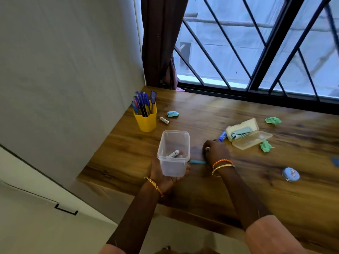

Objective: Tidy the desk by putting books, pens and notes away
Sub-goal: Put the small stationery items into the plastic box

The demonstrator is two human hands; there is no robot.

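Left hand [166,176] cups one tub [173,153] (two markers, perhaps); right hand [215,151] clenched.

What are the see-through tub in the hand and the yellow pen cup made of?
The clear square tub looks like thin, slightly cloudy plastic: you can see a marker through its walls. The yellow pen cup looks like smooth, solid plastic with a soft shine. The brown desk shows glossy wood grain, possibly laminate.

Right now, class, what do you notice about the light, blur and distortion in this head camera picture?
Head view: daylight from the window lights the scene, leaving glare on the desk; the right side smears with motion blur, softening the round tin; the wide lens tilts the wall.
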